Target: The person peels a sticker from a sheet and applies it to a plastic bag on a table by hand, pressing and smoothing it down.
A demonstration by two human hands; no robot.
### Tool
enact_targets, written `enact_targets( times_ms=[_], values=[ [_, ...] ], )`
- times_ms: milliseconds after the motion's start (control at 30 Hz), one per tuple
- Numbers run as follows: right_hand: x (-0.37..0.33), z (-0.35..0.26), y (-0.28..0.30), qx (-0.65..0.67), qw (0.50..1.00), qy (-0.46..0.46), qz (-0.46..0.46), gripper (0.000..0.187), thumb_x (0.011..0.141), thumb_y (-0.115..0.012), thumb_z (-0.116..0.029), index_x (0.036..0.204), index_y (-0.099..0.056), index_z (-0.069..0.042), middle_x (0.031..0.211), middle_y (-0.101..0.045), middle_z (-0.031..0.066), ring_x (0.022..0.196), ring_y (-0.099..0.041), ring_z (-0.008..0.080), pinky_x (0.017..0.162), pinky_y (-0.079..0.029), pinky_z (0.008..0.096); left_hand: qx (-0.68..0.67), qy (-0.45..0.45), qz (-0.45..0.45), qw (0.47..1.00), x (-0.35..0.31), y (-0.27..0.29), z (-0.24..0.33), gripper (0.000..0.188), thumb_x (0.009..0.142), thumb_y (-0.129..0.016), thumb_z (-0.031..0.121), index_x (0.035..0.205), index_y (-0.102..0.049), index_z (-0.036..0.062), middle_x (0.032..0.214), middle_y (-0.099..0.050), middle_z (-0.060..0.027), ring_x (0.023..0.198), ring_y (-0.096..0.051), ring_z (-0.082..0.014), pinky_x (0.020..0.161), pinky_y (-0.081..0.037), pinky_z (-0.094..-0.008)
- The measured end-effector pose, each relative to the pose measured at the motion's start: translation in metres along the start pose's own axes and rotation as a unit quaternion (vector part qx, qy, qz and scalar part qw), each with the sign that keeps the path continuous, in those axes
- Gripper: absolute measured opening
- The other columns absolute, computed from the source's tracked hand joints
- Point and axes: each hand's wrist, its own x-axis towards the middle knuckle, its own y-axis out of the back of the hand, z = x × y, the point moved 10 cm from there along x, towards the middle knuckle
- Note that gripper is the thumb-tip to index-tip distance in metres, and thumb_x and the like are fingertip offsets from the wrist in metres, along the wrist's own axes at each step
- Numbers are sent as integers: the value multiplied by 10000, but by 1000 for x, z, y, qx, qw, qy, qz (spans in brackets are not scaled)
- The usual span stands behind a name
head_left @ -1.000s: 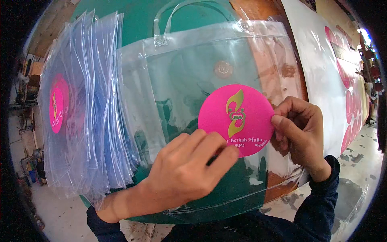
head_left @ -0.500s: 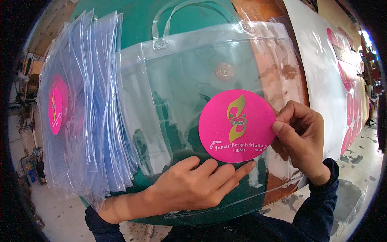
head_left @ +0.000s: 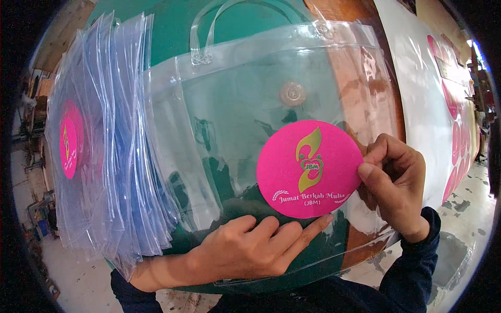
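My right hand (head_left: 394, 180) pinches the right edge of a round pink sticker (head_left: 274, 169) between thumb and fingers. The sticker bears a yellow-green emblem and white lettering. It lies over the front of a clear plastic bag (head_left: 235, 104) with a round snap button (head_left: 293, 94) and looped clear handles (head_left: 211, 36). Whether the sticker is fully stuck down, I cannot tell. My left hand (head_left: 255, 248) rests on the lower part of the bag, its index finger stretched along the sticker's lower edge. The other fingers are bent, and the thumb is hidden.
To the left lies a thick stack of clear plastic bags (head_left: 122, 130), one with a similar pink sticker (head_left: 69, 140). A green surface (head_left: 167, 26) and a brown strip (head_left: 360, 250) lie beneath. White sheeting (head_left: 417, 99) with more pink round stickers (head_left: 459, 141) runs along the right.
The sticker and both hands sit slightly lower in the picture, while the bag stack appears a little further left. The right hand keeps its pinch on the sticker.
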Motion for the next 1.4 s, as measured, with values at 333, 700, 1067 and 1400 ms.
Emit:
enact_targets(
  times_ms=[333, 700, 1067, 1400],
  values=[
    [1, 0, 1, -13, 1000, -14, 3, 71, 787, -601, -45, 750, -557, -4, 621, -506, -47, 510, -348, -27, 453, -264, 133, -8, -3, 3, 1000, 0, -1, 1, 364, 828, -503, 122, 1183, -579, 141, 607, -276, 46, 481, -325, -35, 393, -231, -176],
    [1, -3, 3, -24, 1000, -19, 6, 80, 781, -608, -47, 738, -555, -6, 615, -507, -45, 511, -342, -28, 452, -240, 136, -14, 13, 7, 1000, 0, -2, -2, 383, 800, -502, 121, 1172, -589, 142, 602, -288, 47, 477, -334, -39, 398, -225, -178],
    [1, -9, 3, -37, 999, 13, 11, 85, 776, -599, -40, 720, -545, -5, 585, -490, -50, 503, -327, -23, 446, -217, 153, 30, 25, 19, 999, -1, -2, -3, 378, 763, -584, 290, 1137, -612, 243, 576, -213, 60, 460, -309, -27, 414, -178, -199],
    [1, -15, 4, -38, 998, 32, 26, 83, 766, -603, -28, 711, -545, -5, 579, -492, -49, 500, -332, -23, 448, -224, 146, 53, -6, 42, 998, -5, 6, 5, 429, 792, -498, 78, 1207, -560, 166, 591, -194, 49, 480, -276, -36, 430, -210, -174]
  ],
)
